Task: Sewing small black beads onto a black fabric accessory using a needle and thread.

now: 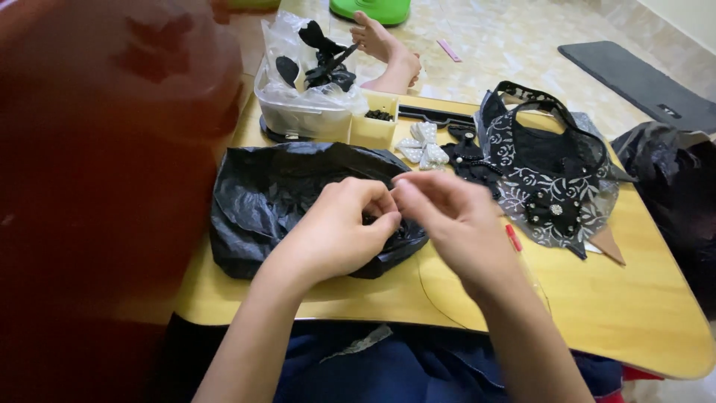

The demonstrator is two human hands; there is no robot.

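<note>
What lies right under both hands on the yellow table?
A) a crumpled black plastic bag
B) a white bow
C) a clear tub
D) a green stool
A: the left hand and right hand meet, fingertips together, over the crumpled black plastic bag; the white bow lies further back on the yellow table.

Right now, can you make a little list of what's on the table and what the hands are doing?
Surface: low yellow wooden table
Left hand: fingers curled, resting on a black plastic bag
Right hand: fingertips pinched beside the left hand; what they pinch is too small to tell
Behind: clear plastic tub of black pieces, white beaded bow
Right side: black lace collar
</note>
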